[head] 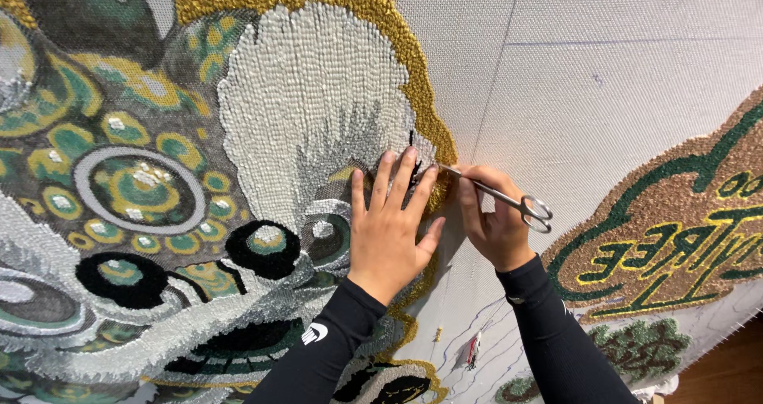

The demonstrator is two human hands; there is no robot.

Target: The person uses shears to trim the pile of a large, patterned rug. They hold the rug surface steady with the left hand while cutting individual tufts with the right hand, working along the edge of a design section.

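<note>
The left hand [391,228] lies flat, fingers spread and released, on the tufted rug [302,110] beside its gold border [413,62]. At its three o'clock, the right hand [493,221] has its fingers clenched around slim steel scissors [501,196], whose tips touch the pile near the left fingertips

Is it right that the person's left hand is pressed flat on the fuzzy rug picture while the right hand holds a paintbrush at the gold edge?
Not quite. The left hand does lie flat on the tufted rug, but the right hand holds small metal scissors, not a paintbrush, their tips at the gold border. The head view shows this.
</note>
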